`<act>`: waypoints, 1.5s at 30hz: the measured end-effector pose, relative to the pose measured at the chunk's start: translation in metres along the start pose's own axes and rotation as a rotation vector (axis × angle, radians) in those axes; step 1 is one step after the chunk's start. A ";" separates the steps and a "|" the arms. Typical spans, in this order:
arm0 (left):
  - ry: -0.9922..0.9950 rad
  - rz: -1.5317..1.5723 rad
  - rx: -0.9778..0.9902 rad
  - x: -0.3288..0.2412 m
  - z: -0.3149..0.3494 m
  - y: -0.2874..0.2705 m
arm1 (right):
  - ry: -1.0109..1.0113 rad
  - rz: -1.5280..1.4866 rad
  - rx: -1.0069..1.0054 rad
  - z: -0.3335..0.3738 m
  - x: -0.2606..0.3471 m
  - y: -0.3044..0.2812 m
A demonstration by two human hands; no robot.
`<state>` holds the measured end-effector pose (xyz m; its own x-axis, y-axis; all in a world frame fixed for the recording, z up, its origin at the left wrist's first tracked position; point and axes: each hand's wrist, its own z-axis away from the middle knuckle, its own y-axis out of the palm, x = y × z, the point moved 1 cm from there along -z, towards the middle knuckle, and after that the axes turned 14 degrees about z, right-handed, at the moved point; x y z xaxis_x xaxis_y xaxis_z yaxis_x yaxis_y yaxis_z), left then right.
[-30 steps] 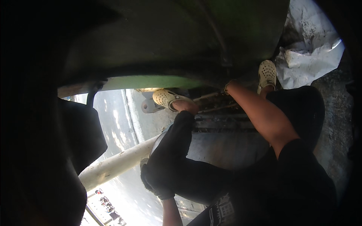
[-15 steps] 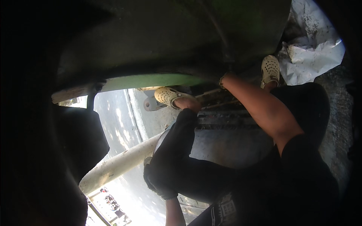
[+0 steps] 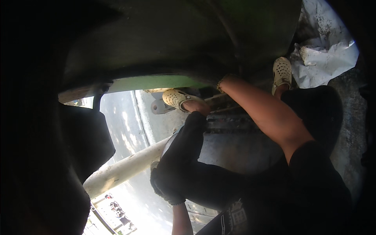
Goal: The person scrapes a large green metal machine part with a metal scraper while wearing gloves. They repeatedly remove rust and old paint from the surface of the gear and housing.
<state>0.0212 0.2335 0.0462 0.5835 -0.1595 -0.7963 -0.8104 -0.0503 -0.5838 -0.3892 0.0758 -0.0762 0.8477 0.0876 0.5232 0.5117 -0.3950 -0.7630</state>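
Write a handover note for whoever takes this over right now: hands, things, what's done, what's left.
Right hand: hidden. The right forearm reaches up into the shadow under the green panel, with a beaded band at the wrist.
Left hand: hidden behind the black-trousered knee. Only the left forearm shows, at the lower edge.
Things: feet in cream clogs ahead, pale pole lower left, crumpled white sheet upper right.
Done and left: no tool or part shows, so progress cannot be judged from this view.

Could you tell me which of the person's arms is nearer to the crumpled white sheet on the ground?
The right. The right arm reaches up under the dark green body, just left of the white sheet. The left forearm sits low in the picture, far from it. Both hands are hidden.
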 end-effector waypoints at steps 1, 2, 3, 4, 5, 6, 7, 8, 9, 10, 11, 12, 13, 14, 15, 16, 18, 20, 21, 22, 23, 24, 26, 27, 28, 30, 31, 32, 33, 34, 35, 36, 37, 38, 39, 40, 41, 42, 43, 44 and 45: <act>0.004 -0.004 -0.014 -0.001 0.000 0.000 | -0.031 0.022 -0.004 -0.008 0.009 0.001; 0.007 -0.007 -0.028 -0.001 0.000 0.001 | 0.081 -0.109 -0.066 -0.009 0.014 0.000; 0.008 -0.009 -0.040 -0.001 0.000 0.003 | 0.195 -0.238 -0.125 -0.009 0.019 0.000; 0.046 -0.014 -0.075 -0.002 0.000 0.004 | 0.233 -0.221 -0.265 -0.003 0.024 -0.001; 0.084 -0.007 -0.110 -0.003 0.001 0.006 | 0.271 -0.200 -0.405 0.010 0.025 -0.003; 0.122 -0.001 -0.143 -0.003 0.002 0.009 | 0.224 -0.028 -0.620 0.023 0.029 -0.004; 0.131 -0.008 -0.147 -0.003 0.002 0.010 | 0.295 -0.110 -0.490 0.047 0.021 -0.004; 0.130 -0.012 -0.139 -0.003 0.002 0.011 | 0.373 -0.178 -0.360 0.069 0.013 -0.002; 0.129 -0.019 -0.127 -0.003 0.002 0.011 | 0.479 -0.301 -0.057 0.101 0.002 0.001; 0.121 -0.032 -0.113 -0.003 0.002 0.011 | 0.476 -0.254 0.194 0.133 -0.009 0.003; 0.119 -0.039 -0.102 -0.003 0.002 0.010 | 0.448 -0.054 0.313 0.163 -0.012 0.008; 0.118 -0.048 -0.092 -0.002 0.002 0.009 | 0.434 -0.001 0.336 0.191 -0.014 0.011; 0.112 -0.053 -0.086 -0.001 0.002 0.008 | 0.505 0.037 0.482 0.212 -0.015 0.015; 0.107 -0.061 -0.083 0.001 0.002 0.006 | 0.610 -0.122 0.418 0.224 -0.016 0.019; 0.106 -0.068 -0.081 0.003 0.003 0.005 | 0.739 -0.264 0.431 0.234 -0.016 0.020; 0.107 -0.078 -0.089 0.004 0.003 0.005 | 0.831 -0.414 0.449 0.240 -0.017 0.020; 0.109 -0.102 -0.092 0.007 0.004 0.004 | 0.762 -0.354 0.530 0.235 -0.014 0.019; 0.107 -0.124 -0.100 0.009 0.005 0.004 | 0.626 -0.258 0.515 0.222 -0.011 0.017; 0.106 -0.133 -0.102 0.010 0.005 0.004 | 0.542 -0.192 0.451 0.214 -0.009 0.018; 0.105 -0.142 -0.105 0.010 0.005 0.004 | 0.434 -0.137 0.363 0.207 -0.005 0.019; 0.106 -0.157 -0.105 0.011 0.005 0.003 | 0.411 -0.095 0.246 0.201 -0.001 0.020; 0.108 -0.167 -0.107 0.011 0.004 0.003 | 0.364 -0.062 0.108 0.196 0.005 0.023; 0.106 -0.183 -0.110 0.012 0.004 0.001 | 0.375 -0.127 -0.034 0.186 0.018 0.027; 0.108 -0.194 -0.108 0.013 0.004 0.001 | 0.432 -0.225 -0.040 0.182 0.025 0.028; 0.106 -0.204 -0.106 0.013 0.004 0.000 | 0.446 -0.306 -0.117 0.177 0.032 0.027; 0.111 -0.220 -0.107 0.014 0.004 -0.001 | 0.507 -0.269 -0.045 0.167 0.040 0.021; 0.105 -0.225 -0.106 0.015 0.004 -0.002 | 0.531 -0.230 -0.008 0.162 0.042 0.017; 0.105 -0.230 -0.108 0.015 0.004 -0.003 | 0.509 -0.228 -0.060 0.157 0.042 0.010; 0.104 -0.232 -0.108 0.015 0.004 -0.003 | 0.508 -0.220 -0.077 0.152 0.040 0.005; 0.103 -0.237 -0.107 0.015 0.003 -0.003 | 0.468 -0.184 -0.090 0.150 0.036 0.000; 0.100 -0.248 -0.104 0.016 0.003 -0.003 | 0.513 -0.282 -0.029 0.149 0.033 -0.002; 0.101 -0.257 -0.104 0.016 0.003 -0.002 | 0.507 -0.275 -0.015 0.146 0.028 -0.004; 0.100 -0.275 -0.105 0.015 0.002 -0.002 | 0.468 -0.312 -0.052 0.147 0.027 -0.006; 0.101 -0.283 -0.113 0.016 0.002 -0.002 | 0.448 -0.130 -0.028 0.146 0.025 -0.007; 0.103 -0.277 -0.119 0.016 0.002 -0.002 | 0.391 0.016 -0.065 0.148 0.027 -0.008; 0.100 -0.278 -0.119 0.016 0.002 -0.001 | 0.365 0.135 -0.100 0.147 0.027 -0.010; 0.101 -0.283 -0.117 0.016 0.001 -0.001 | 0.398 0.004 -0.085 0.146 0.027 -0.010; 0.105 -0.291 -0.116 0.017 0.001 -0.001 | 0.434 -0.125 -0.074 0.146 0.028 -0.013; 0.107 -0.306 -0.115 0.017 0.001 0.000 | 0.438 -0.252 -0.097 0.143 0.030 -0.015; 0.108 -0.321 -0.117 0.017 0.001 -0.001 | 0.540 -0.342 0.021 0.143 0.032 -0.019; 0.114 -0.320 -0.124 0.017 0.002 -0.001 | 0.597 -0.405 0.090 0.137 0.031 -0.023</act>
<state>0.0323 0.2327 0.0333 0.8046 -0.2254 -0.5494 -0.5921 -0.2333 -0.7714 -0.3550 0.2129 -0.0945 0.3812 -0.3132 0.8698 0.8008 -0.3582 -0.4799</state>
